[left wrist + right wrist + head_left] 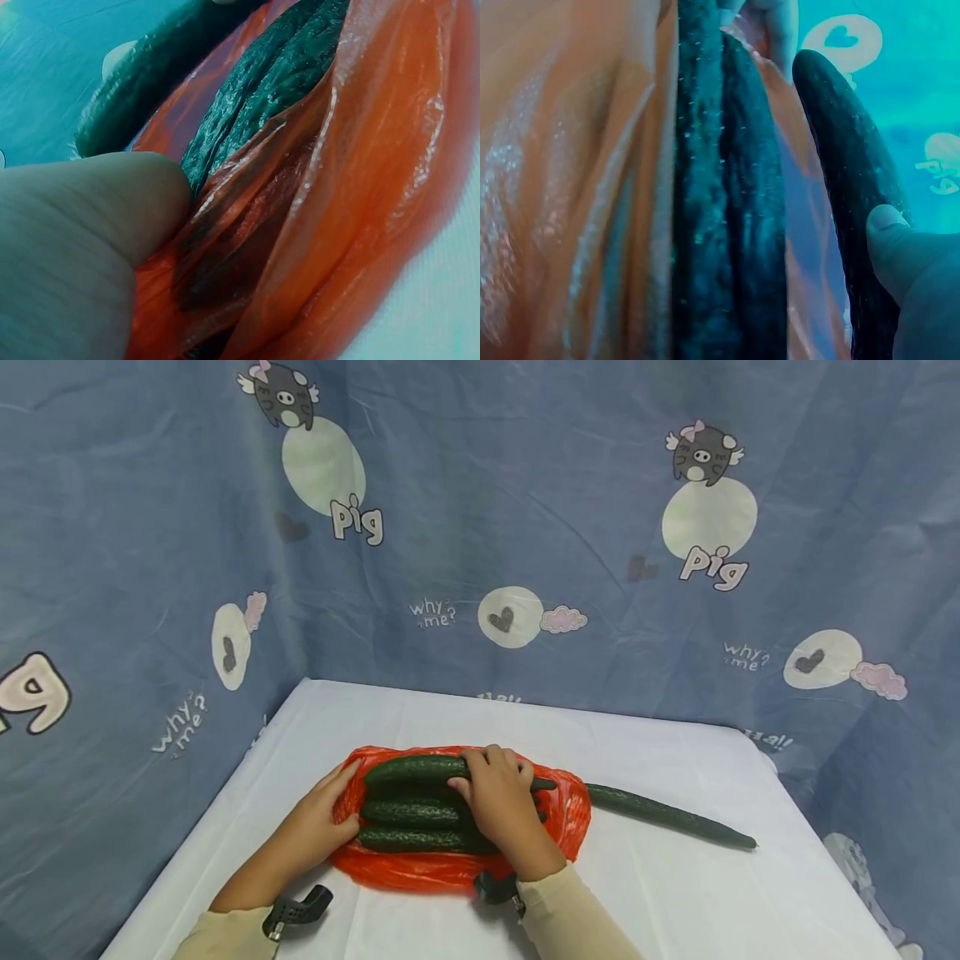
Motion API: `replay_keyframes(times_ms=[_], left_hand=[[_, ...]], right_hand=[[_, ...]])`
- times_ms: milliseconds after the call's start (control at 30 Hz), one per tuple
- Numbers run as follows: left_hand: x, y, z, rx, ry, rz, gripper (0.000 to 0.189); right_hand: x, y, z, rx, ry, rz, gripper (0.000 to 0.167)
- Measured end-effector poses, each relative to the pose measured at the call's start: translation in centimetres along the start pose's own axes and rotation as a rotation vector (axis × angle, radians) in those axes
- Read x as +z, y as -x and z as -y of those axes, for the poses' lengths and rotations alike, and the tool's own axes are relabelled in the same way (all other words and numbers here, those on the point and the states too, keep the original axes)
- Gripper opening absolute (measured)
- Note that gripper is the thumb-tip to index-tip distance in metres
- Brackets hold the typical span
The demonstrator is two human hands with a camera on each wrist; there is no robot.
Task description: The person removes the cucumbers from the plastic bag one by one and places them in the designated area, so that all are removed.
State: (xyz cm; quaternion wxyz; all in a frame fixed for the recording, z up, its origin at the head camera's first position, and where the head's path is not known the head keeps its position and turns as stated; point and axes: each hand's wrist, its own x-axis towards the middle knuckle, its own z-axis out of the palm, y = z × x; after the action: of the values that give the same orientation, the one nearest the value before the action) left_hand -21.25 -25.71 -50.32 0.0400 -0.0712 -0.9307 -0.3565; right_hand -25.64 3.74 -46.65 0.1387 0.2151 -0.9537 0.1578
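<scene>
A red plastic bag (420, 872) lies spread open on the table with several dark green cucumbers (416, 814) side by side in it. My left hand (318, 822) grips the bag's left edge, and its thumb (97, 202) presses on the film in the left wrist view. With my right hand (502, 802) I hold the rearmost cucumber (416, 768) from above, near its right part. In the right wrist view that cucumber (851, 142) stands apart from those in the bag (754, 150), my thumb (892, 232) on its side. The right ends of the other cucumbers are partly hidden behind my hand.
One more cucumber (667, 814) lies on the white tabletop (675, 902) right of the bag, its left end meeting the bag's edge. A blue printed curtain (465, 552) hangs behind and along both sides. Crumpled clear plastic (862, 877) is at the far right, beyond the table edge.
</scene>
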Motion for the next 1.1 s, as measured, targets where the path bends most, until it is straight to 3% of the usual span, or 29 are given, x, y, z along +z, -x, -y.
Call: replay_keyframes(times_ms=[233, 567, 1100], left_hand=[[-0.2, -0.1, 0.2, -0.004, -0.010, 0.009, 0.089], [-0.2, -0.3, 0.2, 0.015, 0.048, 0.020, 0.093], [0.0, -0.5, 0.4, 0.101, 0.072, 0.004, 0.090]], right_hand=[[-0.9, 0.1, 0.6, -0.006, -0.004, 0.019, 0.049], [-2.4, 0.3, 1.4, -0.030, -0.055, 0.008, 0.049], [-3.8, 0.6, 2.4, -0.039, -0.050, 0.011, 0.052]])
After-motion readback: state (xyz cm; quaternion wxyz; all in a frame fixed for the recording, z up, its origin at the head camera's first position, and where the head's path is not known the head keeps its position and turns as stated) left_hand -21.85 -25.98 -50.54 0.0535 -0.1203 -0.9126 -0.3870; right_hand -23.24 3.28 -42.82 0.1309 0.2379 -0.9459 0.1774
